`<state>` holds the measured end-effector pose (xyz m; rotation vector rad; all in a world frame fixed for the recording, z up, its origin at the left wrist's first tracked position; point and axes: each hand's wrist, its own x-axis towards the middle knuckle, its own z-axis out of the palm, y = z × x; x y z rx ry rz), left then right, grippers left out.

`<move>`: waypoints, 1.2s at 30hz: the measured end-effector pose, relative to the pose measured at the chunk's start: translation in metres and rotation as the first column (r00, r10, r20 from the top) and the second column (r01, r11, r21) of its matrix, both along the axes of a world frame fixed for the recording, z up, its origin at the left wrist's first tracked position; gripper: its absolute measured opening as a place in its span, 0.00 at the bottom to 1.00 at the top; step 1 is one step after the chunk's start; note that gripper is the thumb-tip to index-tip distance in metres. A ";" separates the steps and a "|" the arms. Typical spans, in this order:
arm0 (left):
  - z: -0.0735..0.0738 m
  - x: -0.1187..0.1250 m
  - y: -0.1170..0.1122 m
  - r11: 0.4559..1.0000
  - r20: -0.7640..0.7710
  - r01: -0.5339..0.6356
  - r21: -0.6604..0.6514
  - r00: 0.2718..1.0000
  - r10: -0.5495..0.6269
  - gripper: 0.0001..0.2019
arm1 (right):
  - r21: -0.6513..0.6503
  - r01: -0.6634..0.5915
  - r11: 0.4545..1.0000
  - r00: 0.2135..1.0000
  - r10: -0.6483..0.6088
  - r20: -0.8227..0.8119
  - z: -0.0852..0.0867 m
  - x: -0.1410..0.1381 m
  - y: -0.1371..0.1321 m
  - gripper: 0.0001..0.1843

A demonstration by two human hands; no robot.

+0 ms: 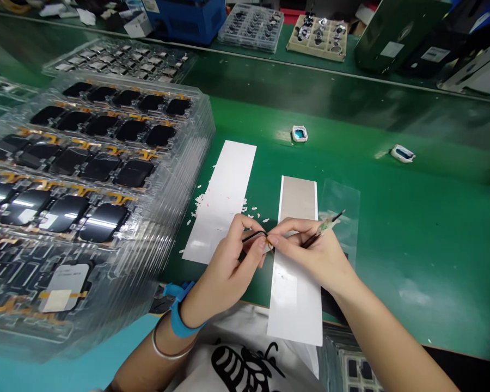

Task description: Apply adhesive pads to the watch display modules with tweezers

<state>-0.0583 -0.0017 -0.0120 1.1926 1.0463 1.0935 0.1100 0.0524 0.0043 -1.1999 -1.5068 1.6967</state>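
Small part [253,234] (black edge, orange ribbon [269,243]) is up btwn both hands, over the bench [375,234]. L hand [232,267]: thumb + fingers pinching it. R hand [318,250]: thumb + index pinched at the ribbon end, w/ a thin dark tool [329,222] also in its grip. Nearby: 2 white strips [228,174], paper scraps [198,204] by 1. Tray stack [188,163] w/ dark screens [103,223] on L; 2 small white cases [299,134] farther back.
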 end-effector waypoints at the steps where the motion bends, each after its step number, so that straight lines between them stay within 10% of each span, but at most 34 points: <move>1: 0.000 0.000 0.000 1.000 0.013 0.005 -0.015 1.000 -0.005 0.06 | 0.008 0.011 1.000 1.000 -0.011 0.006 0.001 -0.001 -0.001 0.17; 15: 0.001 0.000 0.002 0.998 -0.012 0.050 -0.032 0.999 -0.051 0.05 | 0.213 0.098 0.972 0.994 -0.104 0.021 0.005 -0.002 -0.010 0.08; 22: 0.011 0.005 -0.006 0.985 -0.352 0.155 0.080 0.928 -0.118 0.04 | 0.645 0.248 0.723 0.919 -0.386 0.079 0.000 0.038 -0.019 0.19; 29: 0.017 0.024 -0.012 0.850 -0.788 0.473 0.232 0.603 -0.121 0.07 | 0.353 0.496 0.793 0.858 -0.510 -0.060 -0.023 0.041 -0.029 0.09; 36: 0.010 0.023 -0.008 0.823 -0.849 0.532 0.198 0.513 -0.127 0.08 | 0.291 0.515 0.806 0.849 -0.528 -0.039 -0.025 0.027 -0.027 0.10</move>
